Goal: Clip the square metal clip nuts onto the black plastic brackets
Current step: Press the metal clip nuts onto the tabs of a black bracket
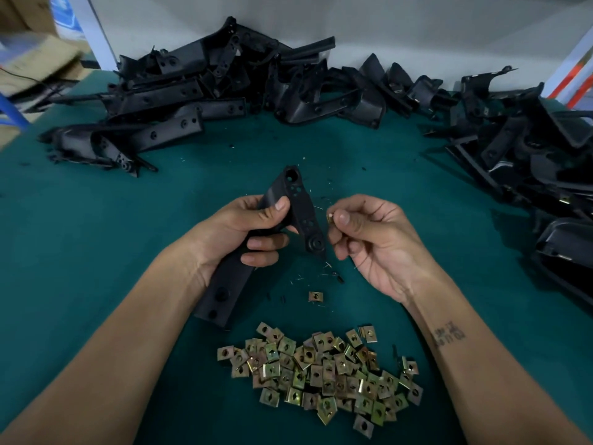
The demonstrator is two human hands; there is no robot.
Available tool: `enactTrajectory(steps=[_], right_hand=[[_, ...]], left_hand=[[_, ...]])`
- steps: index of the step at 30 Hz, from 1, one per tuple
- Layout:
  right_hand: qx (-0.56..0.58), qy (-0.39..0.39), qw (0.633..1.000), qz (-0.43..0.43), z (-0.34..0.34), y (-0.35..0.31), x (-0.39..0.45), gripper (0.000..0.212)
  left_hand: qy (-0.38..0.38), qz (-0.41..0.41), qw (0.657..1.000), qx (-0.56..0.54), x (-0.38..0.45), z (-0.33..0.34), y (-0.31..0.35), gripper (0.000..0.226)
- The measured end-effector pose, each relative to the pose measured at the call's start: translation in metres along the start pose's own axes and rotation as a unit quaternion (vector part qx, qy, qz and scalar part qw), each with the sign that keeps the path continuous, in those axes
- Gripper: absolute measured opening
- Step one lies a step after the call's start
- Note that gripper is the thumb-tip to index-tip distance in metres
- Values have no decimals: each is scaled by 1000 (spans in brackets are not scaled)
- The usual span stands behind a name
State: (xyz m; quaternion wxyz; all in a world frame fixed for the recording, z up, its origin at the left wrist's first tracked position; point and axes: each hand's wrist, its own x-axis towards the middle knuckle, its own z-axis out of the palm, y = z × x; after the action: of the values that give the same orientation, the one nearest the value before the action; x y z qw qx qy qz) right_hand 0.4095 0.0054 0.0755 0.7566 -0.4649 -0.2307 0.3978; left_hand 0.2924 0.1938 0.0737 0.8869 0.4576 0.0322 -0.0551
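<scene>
The left hand (247, 232) grips the stiff, light black bracket (256, 245) mid-length; the right hand (369, 239) pinches a small, probably springy clip nut (330, 217) just right of the bracket's edge.

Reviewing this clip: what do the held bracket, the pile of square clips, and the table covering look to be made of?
Bracket: looks like matte black moulded plastic, with a dull sheen and formed holes.
Square clips: seemingly thin sheet metal with a yellowish plated finish; they glint, with iridescent tints.
Table covering: probably a teal felt-like fabric or mat, flat and non-reflective.
</scene>
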Motion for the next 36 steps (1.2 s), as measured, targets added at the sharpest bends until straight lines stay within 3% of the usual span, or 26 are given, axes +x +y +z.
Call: enactTrajectory(steps=[9,18,28,36], right_hand=[[5,-22,1000,8,4,2,6,12],[15,40,999,-25,7,2,7,11],[-87,45,994,-53,9,1,5,16],[-50,49,996,-48,4,0,3,10]], left_hand=[[26,13,999,17,-1,-2,0,53],[83,11,994,65,2,2,-1,22],[62,-2,995,77,3,3,-3,30],[59,8,995,81,3,4,-2,30]])
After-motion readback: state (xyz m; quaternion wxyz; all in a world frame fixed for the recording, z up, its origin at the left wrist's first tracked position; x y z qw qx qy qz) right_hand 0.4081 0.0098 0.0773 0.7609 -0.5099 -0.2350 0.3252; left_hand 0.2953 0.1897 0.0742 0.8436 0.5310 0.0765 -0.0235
